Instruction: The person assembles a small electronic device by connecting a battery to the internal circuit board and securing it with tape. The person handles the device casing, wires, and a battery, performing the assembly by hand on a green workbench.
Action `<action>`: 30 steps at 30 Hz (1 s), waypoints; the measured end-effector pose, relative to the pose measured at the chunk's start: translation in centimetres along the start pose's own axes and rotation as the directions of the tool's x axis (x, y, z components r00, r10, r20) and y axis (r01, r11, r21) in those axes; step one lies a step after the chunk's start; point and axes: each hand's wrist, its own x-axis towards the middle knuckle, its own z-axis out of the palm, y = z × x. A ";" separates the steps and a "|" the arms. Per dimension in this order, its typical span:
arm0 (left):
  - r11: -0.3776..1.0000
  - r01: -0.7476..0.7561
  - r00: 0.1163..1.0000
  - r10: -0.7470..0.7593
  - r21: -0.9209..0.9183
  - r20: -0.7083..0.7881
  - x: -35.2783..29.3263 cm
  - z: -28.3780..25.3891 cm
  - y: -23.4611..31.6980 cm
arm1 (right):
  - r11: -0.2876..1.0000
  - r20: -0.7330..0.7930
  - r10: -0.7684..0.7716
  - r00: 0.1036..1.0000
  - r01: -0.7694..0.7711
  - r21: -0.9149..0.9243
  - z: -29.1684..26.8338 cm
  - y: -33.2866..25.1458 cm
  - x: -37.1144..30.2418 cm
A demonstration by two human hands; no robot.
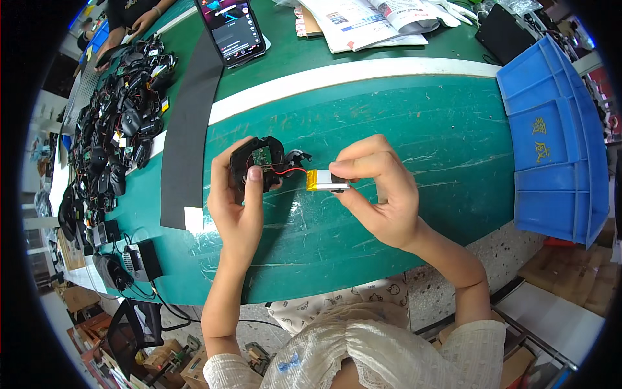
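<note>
My left hand (238, 201) is closed around a black plastic housing (240, 162), its thumb resting near the small green circuit board (262, 157) inside. Between the thumb and fingers of my right hand (385, 188) is a flat silver battery pack (327, 180) with yellow tape at its left end. A red wire (291, 170) runs from the housing to the taped end of the battery. Just right of the housing sits a black curved part (298, 158); whether it is joined to the housing I cannot tell. Both hands are held over the green table.
Many black devices with wires (123, 123) are heaped at the left. A black mat strip (188, 129) lies beside them. At the back stand a phone (230, 32) and papers (363, 26). A blue bin (547, 142) is at the right. A black power box (142, 259) sits near the left edge.
</note>
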 end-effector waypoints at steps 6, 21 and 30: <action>0.999 0.022 1.000 -0.022 -0.044 0.002 0.0 0.1 -0.1 | 1.000 0.010 0.003 1.000 -0.003 0.014 -0.1 0.1 -0.1; 0.989 0.051 0.999 -0.052 -0.135 -0.003 0.1 0.1 -0.1 | 0.922 0.050 0.266 0.963 -0.269 0.278 -0.1 -0.3 0.3; 0.993 0.026 1.000 -0.027 -0.116 -0.007 0.1 0.0 -0.4 | 0.969 0.037 0.143 0.989 -0.148 0.199 -0.1 0.0 0.3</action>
